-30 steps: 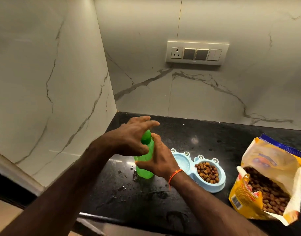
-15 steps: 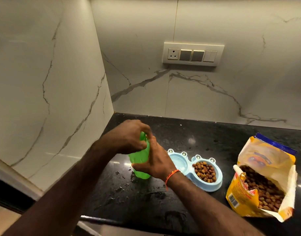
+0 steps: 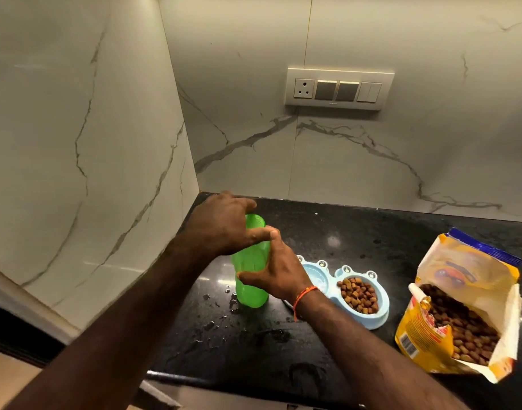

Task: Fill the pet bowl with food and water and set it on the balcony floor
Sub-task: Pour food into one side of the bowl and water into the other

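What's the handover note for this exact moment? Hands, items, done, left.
Left hand: on top of the green bottle, fingers curled over the cap.
Right hand: grips the bottle's body; bottle stands upright on the counter, left of the bowl.
Bowl: right compartment holds kibble; left compartment looks to hold some water, partly hidden by the right hand.
Food bag: open, right of the bowl.
Spilled drops on the counter near the bottle.
Done: food, seemingly water.
Left: let go of the bottle, carry the bowl to the balcony floor.

A switch panel hangs on the marble wall.
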